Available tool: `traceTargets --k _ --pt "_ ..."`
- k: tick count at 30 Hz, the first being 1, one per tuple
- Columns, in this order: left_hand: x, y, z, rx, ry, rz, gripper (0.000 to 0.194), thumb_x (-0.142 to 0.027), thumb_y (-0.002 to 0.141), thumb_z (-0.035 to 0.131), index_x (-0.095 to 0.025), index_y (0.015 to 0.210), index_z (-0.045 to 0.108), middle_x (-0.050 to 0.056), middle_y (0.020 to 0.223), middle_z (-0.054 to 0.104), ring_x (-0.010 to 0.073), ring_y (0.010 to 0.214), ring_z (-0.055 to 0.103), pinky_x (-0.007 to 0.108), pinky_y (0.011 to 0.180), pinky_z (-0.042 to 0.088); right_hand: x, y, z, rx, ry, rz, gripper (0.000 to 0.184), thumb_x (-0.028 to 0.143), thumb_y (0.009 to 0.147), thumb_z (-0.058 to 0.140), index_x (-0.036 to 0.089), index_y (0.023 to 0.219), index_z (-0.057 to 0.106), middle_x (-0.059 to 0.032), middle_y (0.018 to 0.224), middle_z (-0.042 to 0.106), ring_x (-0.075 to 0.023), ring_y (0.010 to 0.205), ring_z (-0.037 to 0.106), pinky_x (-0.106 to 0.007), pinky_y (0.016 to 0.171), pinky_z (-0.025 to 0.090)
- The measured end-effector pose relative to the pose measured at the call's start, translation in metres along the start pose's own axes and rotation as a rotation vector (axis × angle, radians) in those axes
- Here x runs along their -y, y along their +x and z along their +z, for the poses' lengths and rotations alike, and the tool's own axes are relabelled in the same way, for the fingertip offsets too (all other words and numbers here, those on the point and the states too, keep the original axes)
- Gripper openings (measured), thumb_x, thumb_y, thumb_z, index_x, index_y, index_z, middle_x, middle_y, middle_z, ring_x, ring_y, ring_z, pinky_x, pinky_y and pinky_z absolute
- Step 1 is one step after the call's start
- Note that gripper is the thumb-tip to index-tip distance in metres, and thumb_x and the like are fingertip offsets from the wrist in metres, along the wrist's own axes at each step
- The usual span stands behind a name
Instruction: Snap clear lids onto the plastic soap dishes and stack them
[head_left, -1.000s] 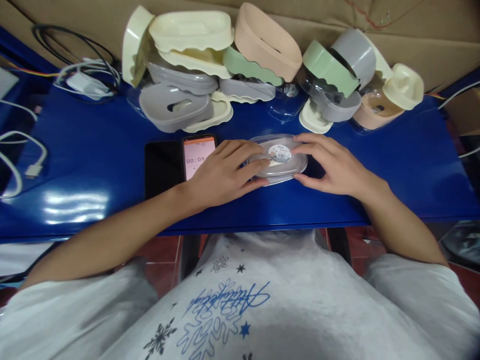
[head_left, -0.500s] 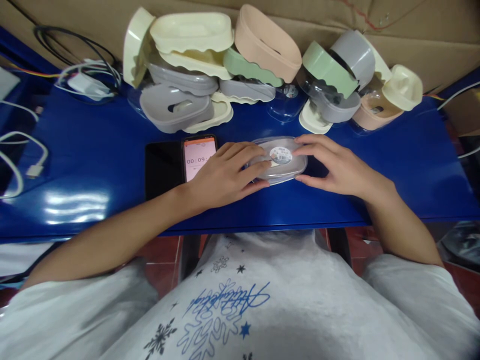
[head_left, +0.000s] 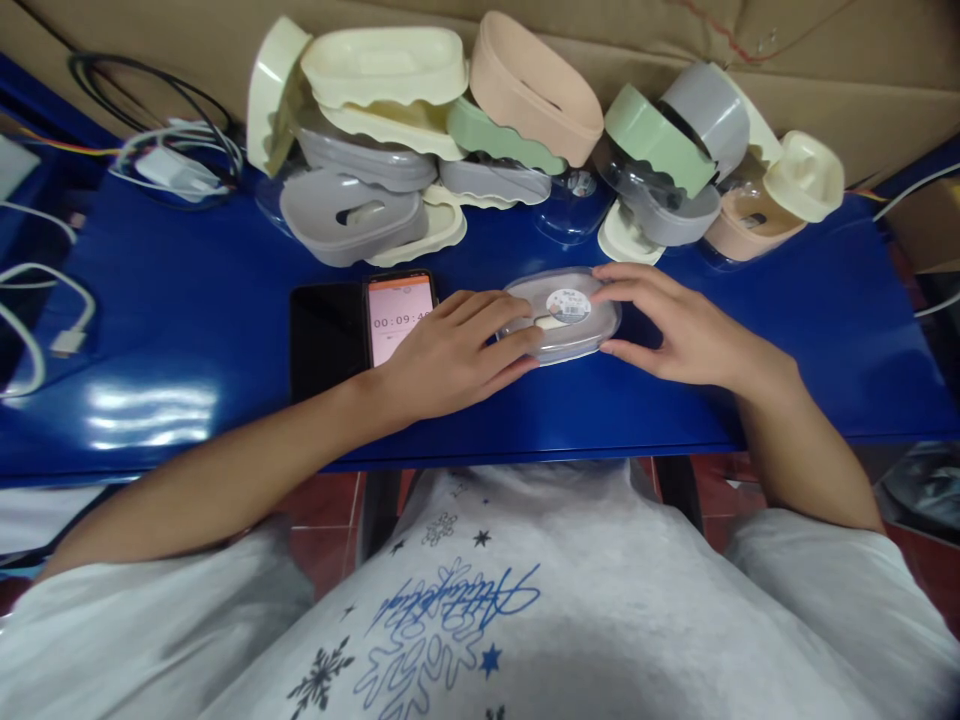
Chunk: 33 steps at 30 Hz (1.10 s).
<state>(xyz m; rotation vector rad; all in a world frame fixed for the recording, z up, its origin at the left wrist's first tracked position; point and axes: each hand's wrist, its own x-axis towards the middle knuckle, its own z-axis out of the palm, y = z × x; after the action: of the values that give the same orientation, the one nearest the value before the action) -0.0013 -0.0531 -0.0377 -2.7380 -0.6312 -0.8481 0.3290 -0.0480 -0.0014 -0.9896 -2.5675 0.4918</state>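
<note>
One blue table [head_left: 637,415]; red-tiled floor [head_left: 322,555]

On the blue tabletop [head_left: 187,330] before you, a smartphone [head_left: 396,312] lies face up, showing a time display. To your far left, a black cable [head_left: 101,75] loops beside a white power adapter [head_left: 178,172] and white cables [head_left: 75,300].

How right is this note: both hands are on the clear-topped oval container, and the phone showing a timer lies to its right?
Wrong side: the head view shows the phone left of the container. The left hand and right hand are on the container, as stated.
</note>
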Motion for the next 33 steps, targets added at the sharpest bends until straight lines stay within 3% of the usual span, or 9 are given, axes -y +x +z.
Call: traceTargets --k 11,15,22,27,33 --pt "0.002 0.0 -0.001 0.127 -0.084 -0.063 0.025 -0.031 0.109 0.065 -0.02 0.132 0.065 0.016 0.136 0.069 0.0335 0.127 0.066 0.049 0.103 0.06 -0.003 0.003 0.009 -0.028 -0.021 -0.009 0.06 0.045 0.099 0.076 0.029 0.153 0.055 -0.0134 0.166 0.051 -0.0381 0.152 0.053 -0.063 0.125 0.049" --pt "0.005 -0.001 0.003 0.111 -0.083 -0.072 0.024 -0.032 0.109 0.066 -0.02 0.13 0.065 0.016 0.136 0.068 0.0328 0.127 0.065 0.049 0.104 0.06 -0.012 0.005 0.013 -0.055 -0.02 -0.033 0.062 0.053 0.097 0.079 0.028 0.15 0.058 -0.0145 0.163 0.054 -0.0377 0.151 0.055 -0.061 0.124 0.051" --pt "0.006 0.0 0.001 -0.017 -0.191 -0.101 0.019 -0.025 0.108 0.067 -0.02 0.127 0.066 0.015 0.132 0.069 0.028 0.121 0.069 0.047 0.105 0.06 -0.023 0.007 0.012 -0.132 0.012 -0.048 0.055 0.061 0.097 0.079 0.029 0.14 0.067 -0.0117 0.154 0.065 -0.0337 0.142 0.064 -0.059 0.12 0.053" --pt "0.005 -0.001 0.001 0.057 -0.155 -0.087 0.028 -0.027 0.107 0.068 -0.02 0.134 0.064 0.018 0.141 0.066 0.0334 0.131 0.066 0.052 0.108 0.06 -0.021 0.006 0.016 -0.136 -0.023 -0.077 0.059 0.061 0.095 0.08 0.03 0.144 0.065 -0.012 0.157 0.062 -0.034 0.145 0.062 -0.06 0.122 0.053" --pt "0.006 -0.002 0.003 0.104 -0.176 -0.105 0.029 -0.021 0.106 0.068 -0.019 0.134 0.064 0.017 0.141 0.066 0.0338 0.134 0.063 0.053 0.111 0.058 -0.021 0.005 0.021 -0.119 -0.049 -0.089 0.058 0.055 0.099 0.078 0.031 0.149 0.063 -0.011 0.162 0.058 -0.0345 0.149 0.059 -0.058 0.125 0.051"
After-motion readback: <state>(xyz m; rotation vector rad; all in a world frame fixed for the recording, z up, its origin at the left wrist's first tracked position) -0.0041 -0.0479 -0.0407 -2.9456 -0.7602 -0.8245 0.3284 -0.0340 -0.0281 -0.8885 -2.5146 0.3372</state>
